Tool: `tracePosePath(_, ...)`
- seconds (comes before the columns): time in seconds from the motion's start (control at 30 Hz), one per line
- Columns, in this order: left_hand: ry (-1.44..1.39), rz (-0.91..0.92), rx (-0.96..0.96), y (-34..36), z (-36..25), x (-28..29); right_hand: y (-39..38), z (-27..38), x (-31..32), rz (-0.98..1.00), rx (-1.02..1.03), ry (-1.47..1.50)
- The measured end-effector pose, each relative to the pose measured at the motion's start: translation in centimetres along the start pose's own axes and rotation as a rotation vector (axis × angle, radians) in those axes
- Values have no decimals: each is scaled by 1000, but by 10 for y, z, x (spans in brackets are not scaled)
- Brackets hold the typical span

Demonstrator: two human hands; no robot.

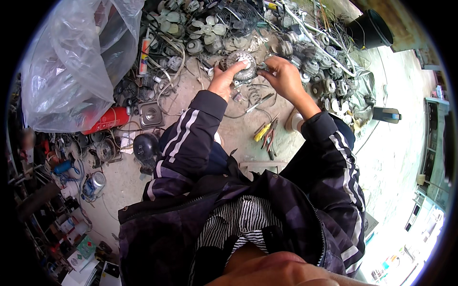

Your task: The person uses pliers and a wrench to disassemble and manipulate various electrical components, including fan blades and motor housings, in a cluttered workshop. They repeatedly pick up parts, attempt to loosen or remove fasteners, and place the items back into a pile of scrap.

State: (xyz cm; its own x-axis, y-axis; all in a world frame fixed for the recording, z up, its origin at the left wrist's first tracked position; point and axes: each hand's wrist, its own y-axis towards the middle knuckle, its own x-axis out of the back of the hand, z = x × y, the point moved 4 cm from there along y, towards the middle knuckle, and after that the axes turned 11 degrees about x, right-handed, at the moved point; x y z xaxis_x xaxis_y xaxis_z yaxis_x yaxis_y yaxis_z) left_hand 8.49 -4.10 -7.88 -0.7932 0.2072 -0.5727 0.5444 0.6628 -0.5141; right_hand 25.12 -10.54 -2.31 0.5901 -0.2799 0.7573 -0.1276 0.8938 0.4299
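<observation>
My left hand is closed on a round, grey metal motor part, with my thumb across its pale face. My right hand is at the part's right side, fingertips pinched; whatever is between them is too small to make out. Below both hands lie dark coiled wires and a thin, pale-bodied tool. Nearer my knees, on the concrete floor, rests a cluster of pliers and hand tools, one with yellow handles.
Fan blades, motors and cables heap up beyond my hands. Left are a plastic sheet, a red cylinder, a steel lidded tray and a black domed object. A black bucket stands back right.
</observation>
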Motion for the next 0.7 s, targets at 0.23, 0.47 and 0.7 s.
tracePosePath(0.23, -13, -57, -9, 0, 1, 0, -1, -2, 2, 126, -223, -16)
tracePosePath(0.47, -33, 1, 14, 0, -1, -1, -2, -4, 2, 4, -86, -28)
tracePosePath(0.7, -20, 5, 17, -2, 0, 1, 1, 4, 3, 121, -186, -18)
